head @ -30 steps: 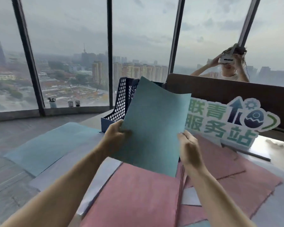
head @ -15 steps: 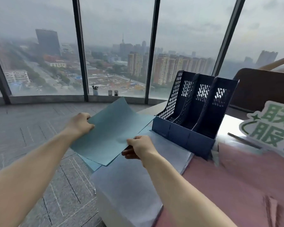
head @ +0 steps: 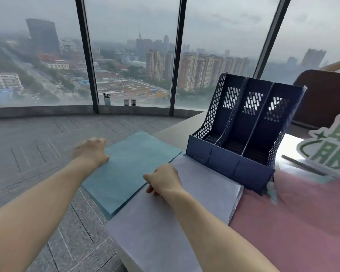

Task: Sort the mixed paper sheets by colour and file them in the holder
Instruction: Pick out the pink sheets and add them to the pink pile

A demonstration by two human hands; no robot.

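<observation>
Between the two hands, a blue-green sheet point(head: 133, 167) is laid flat on top of a small stack of sheets of the same colour, at the left end of the table, its far-left part reaching out past the table edge over the grey floor. The left hand point(head: 91, 152) is seen at the sheet's left edge, knuckles up and fingers curled down at the paper; whether the edge is pinched or only touched cannot be told, since the fingertips are hidden. The right hand point(head: 164, 181) is placed at the sheet's near right edge, where the sheet borders a pale lavender pile point(head: 175, 218); its fingers are curled under, and a grip on the paper cannot be confirmed either. The blue-green sheet is matte, uncreased and slightly darker than the ones just showing beneath its near edge. Beside the lavender pile, pink sheets point(head: 294, 218) are spread to the right. Behind both, a dark blue holder point(head: 230, 163) with three perforated compartments is stood upright, all three without paper. A green and white sign point(head: 330, 152) is partly seen at the right edge.
</observation>
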